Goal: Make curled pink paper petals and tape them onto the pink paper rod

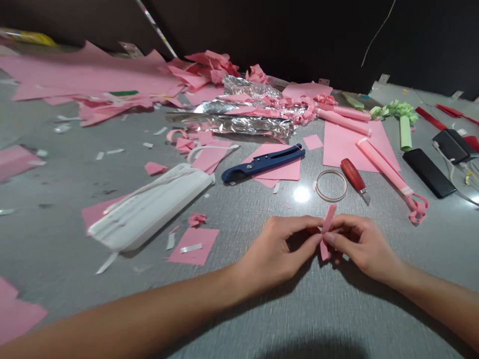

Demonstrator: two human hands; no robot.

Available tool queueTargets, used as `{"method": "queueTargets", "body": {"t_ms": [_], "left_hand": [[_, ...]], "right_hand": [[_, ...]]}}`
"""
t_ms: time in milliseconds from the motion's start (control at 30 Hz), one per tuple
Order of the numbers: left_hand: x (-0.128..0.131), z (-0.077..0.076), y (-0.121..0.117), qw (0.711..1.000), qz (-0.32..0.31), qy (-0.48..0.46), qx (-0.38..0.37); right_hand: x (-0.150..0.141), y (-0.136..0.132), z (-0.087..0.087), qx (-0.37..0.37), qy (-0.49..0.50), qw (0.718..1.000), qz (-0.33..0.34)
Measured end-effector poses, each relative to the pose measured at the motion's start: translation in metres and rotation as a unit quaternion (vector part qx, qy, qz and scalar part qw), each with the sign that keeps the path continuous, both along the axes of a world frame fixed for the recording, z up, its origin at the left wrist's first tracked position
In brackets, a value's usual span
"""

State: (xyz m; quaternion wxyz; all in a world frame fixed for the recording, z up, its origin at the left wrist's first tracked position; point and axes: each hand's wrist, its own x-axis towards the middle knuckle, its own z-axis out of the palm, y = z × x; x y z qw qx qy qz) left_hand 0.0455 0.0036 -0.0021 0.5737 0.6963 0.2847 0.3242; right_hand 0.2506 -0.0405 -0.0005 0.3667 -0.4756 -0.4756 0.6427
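Observation:
A narrow pink paper strip (329, 219) stands tilted between my two hands, just above the grey table (239, 319). My left hand (280, 244) pinches it from the left between thumb and fingertips. From the right, my right hand (364, 244) pinches the same strip, its thumb tip almost touching the left one. Beyond the fingers lie a roll of tape (317, 185) and a red-handled craft knife (354, 175) with its blade pointing toward me. Blue-handled scissors or cutters (264, 162) rest on pink paper farther left.
A white pack-like bundle (153, 204) lies left of my hands. Crumpled foil (239, 123) and pink scraps (209, 70) pile up at the back. Rolled pink paper tubes (385, 164), a green tube (405, 133) and a black phone (428, 172) are at the right.

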Motion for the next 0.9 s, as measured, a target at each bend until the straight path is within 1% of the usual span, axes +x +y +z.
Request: {"method": "queueTargets", "body": {"t_ms": [100,267,633,767,900], "left_hand": [[-0.0007,-0.0010,-0.0006,1.000,0.005,0.002,0.002],[-0.0004,-0.0036,-0.0020,1.000,-0.005,0.014,0.009],[-0.0002,-0.0022,-0.0010,1.000,0.014,0.017,0.006],[-0.0008,-0.0031,-0.0025,0.999,0.030,0.021,0.033],[-0.0023,-0.0064,-0.0053,0.991,0.055,0.051,0.109]], "right_hand": [[0.0008,0.0006,-0.0005,0.000,-0.003,1.000,-0.008],[0.0043,0.0017,0.0005,-0.007,-0.025,1.000,-0.005],[0.0041,0.0008,0.0003,-0.013,-0.025,0.999,0.015],[0.0038,0.0014,0.0022,-0.020,-0.029,0.999,0.021],[0.0032,0.0015,0.0022,-0.028,-0.018,0.999,0.030]]}}
